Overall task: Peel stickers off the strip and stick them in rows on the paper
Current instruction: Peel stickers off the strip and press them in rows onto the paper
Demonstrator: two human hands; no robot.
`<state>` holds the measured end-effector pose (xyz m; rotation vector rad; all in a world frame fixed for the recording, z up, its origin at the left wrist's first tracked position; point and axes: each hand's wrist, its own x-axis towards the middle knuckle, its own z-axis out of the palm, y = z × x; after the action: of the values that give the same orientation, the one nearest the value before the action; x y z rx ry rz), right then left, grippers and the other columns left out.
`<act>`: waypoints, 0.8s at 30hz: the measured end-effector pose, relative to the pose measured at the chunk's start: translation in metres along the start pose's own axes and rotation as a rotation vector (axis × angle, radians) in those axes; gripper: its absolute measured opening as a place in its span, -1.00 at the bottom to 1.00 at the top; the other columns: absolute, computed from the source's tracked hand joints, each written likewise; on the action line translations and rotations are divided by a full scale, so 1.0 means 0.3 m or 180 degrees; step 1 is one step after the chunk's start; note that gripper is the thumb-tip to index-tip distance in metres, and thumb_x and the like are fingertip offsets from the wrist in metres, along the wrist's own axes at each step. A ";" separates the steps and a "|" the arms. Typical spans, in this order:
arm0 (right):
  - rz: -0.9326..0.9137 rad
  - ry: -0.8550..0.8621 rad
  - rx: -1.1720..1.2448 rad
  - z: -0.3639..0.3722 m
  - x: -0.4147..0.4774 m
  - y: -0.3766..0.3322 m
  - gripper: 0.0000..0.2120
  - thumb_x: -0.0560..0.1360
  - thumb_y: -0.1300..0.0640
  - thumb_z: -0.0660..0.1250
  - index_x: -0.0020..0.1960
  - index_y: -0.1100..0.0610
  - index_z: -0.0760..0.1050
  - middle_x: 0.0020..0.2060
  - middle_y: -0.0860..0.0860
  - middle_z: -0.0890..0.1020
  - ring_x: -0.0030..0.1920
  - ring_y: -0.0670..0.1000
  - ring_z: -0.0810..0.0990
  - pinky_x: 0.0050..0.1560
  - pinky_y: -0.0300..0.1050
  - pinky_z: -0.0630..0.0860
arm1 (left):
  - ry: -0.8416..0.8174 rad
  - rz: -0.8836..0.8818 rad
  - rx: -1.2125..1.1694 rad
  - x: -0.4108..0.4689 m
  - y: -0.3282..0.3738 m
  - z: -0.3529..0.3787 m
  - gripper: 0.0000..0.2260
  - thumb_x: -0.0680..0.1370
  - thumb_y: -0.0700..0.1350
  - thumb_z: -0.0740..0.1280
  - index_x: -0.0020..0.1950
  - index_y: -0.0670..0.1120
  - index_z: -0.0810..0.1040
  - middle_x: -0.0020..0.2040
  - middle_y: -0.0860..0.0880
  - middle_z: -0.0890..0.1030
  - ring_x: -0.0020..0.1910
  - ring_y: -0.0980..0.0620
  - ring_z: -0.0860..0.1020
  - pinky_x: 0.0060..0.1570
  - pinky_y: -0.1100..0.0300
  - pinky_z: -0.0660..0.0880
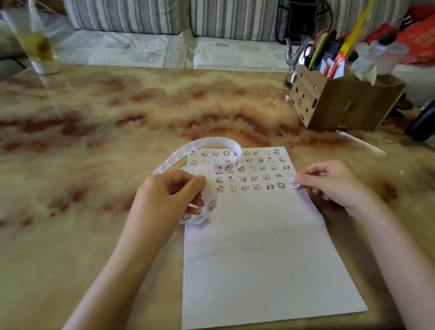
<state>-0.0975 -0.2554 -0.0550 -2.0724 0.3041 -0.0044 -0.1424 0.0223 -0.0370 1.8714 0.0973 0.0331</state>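
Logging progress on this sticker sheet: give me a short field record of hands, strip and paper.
left hand: grips the sticker strip, looped over the paper's top left corner
right hand: pinches a round sticker at the right end of the fifth row
paper: five sticker rows at top; rest blank
rear right: wooden pen holder

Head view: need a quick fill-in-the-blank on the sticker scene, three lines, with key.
1. The right hand pinches a round ____ at the right edge of the paper.
2. The left hand grips the looped ____ of stickers.
3. The wooden pen box stands to the ____ of the paper.
Missing words: sticker; strip; right.
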 end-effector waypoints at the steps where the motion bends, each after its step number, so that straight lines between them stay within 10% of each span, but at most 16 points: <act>1: 0.0004 -0.0013 -0.0020 0.000 0.000 0.002 -0.96 0.42 0.24 0.44 -0.14 0.22 0.61 -0.34 0.01 0.60 -0.43 -0.09 0.35 -0.54 -0.40 0.25 | 0.0002 -0.0003 0.0003 -0.001 0.000 0.000 -0.84 0.52 -0.09 0.36 -0.22 -0.08 0.67 -0.32 0.01 0.69 -0.31 -0.01 0.67 -0.18 0.21 0.58; 24: -0.0310 0.0361 -0.0198 0.040 0.033 0.065 -0.85 0.34 0.23 0.52 -0.30 0.09 0.56 -0.38 0.02 0.55 -0.38 -0.05 0.41 -0.28 -0.14 0.35 | 0.0047 0.0002 0.0070 -0.009 0.007 -0.002 -0.84 0.52 -0.07 0.36 -0.23 -0.06 0.67 -0.32 0.03 0.69 -0.31 0.03 0.67 -0.11 0.16 0.59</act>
<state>-0.0907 -0.2564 -0.0789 -2.1511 0.2752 -0.1738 -0.1450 0.0220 -0.0348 1.8935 0.1076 0.0465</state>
